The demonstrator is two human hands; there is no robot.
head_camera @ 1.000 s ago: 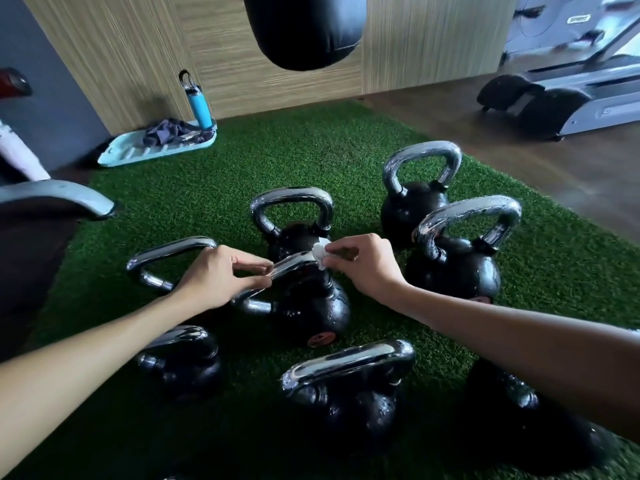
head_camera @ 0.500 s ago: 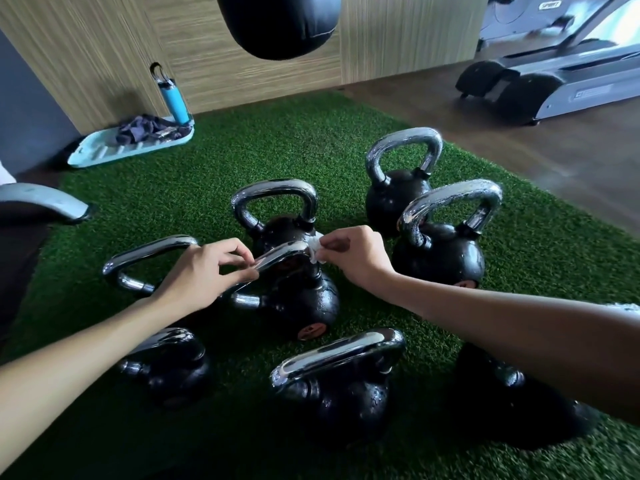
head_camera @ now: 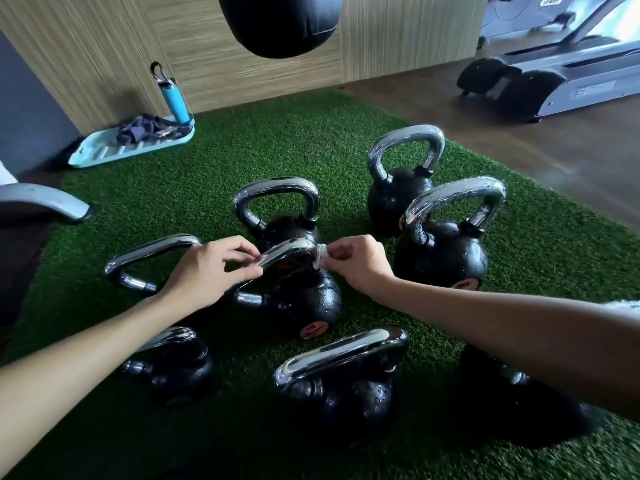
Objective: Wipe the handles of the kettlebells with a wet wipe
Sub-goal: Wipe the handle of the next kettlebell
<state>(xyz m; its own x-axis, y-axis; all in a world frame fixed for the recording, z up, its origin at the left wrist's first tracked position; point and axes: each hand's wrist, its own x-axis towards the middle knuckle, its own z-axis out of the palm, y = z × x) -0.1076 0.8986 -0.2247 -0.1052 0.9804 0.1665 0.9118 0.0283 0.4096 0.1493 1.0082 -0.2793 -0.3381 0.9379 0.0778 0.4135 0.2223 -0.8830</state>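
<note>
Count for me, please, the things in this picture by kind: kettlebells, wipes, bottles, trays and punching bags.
Kettlebells: 8 (one is partly hidden at the lower right)
Wet wipe: 1
Blue bottle: 1
Tray: 1
Punching bag: 1
Total: 12

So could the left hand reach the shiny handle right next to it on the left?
Probably yes. The left hand holds the middle kettlebell's handle, and the neighbouring handle lies right beside its knuckles with nothing between. It would only need to let go first.
</note>
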